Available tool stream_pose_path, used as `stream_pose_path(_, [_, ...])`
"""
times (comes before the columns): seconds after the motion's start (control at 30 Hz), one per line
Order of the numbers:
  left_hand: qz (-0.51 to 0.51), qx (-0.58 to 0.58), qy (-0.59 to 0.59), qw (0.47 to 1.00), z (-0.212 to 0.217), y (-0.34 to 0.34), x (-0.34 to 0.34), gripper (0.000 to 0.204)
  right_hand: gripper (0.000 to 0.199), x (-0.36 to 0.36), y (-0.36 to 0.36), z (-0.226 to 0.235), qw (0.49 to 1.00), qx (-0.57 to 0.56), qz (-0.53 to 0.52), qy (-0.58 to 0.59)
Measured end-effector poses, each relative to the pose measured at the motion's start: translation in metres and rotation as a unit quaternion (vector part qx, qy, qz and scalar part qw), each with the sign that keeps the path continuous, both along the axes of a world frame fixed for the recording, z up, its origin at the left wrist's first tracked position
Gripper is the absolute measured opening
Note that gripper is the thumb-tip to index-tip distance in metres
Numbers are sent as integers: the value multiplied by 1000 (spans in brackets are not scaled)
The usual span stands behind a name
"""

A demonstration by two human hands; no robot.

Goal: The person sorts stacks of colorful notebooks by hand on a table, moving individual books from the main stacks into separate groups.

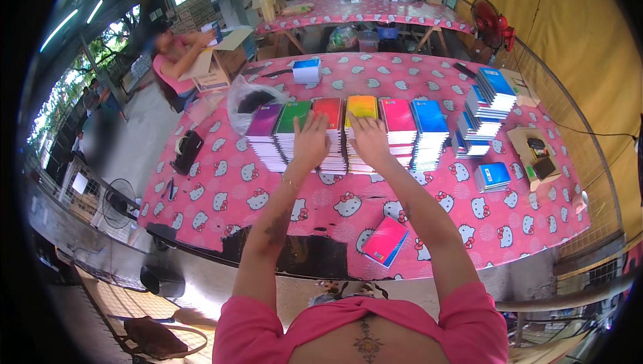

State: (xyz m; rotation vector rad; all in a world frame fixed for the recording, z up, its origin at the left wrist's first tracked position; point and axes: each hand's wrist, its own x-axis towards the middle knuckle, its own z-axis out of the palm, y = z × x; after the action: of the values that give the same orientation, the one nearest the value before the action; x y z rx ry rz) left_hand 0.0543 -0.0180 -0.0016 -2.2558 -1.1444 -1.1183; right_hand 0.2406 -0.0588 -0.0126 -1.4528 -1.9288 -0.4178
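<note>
Stacks of spiral notebooks stand side by side across the middle of the table. From left to right come a purple stack [265, 120], a green stack [288, 120], a red stack [329, 108], a yellow stack [362, 104], a pink stack [398, 115] and a blue stack [430, 117]. My left hand [311, 140] lies with fingers stretched over the red stack's top, reaching to the green one's edge. On the yellow stack rests my right hand [368, 137], its fingers extended. Neither hand grips anything. Nearer me, a loose pink notebook [386, 238] overlaps a blue one.
Leaning piles of blue notebooks [494, 89] and a small blue pile [492, 176] occupy the right side. A plastic bag [242, 96], a black dispenser-like object [187, 152] and a cardboard tray [550, 171] lie about. A co-worker sits beside a carton [218, 69] at far left.
</note>
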Motion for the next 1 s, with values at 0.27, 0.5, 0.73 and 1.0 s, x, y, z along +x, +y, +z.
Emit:
stream_pose_path(0.27, [-230,-14,-73,970,-17,-90,-50,30,34,61,-146,-52,935,-72,148,313])
stream_pose_path(0.5, [-368,-194,123,901,-186,-219,-17,26,34,60,-208,-167,927,-212,16,309])
stream_pose_path(0.73, [-6,-11,-15,1000,-27,-29,-40,57,41,1,-75,-14,955,-44,84,282])
stream_pose_path(1.0, [-345,-208,145,904,-8,-75,-58,44,50,-43,-66,-30,435,-260,252,824])
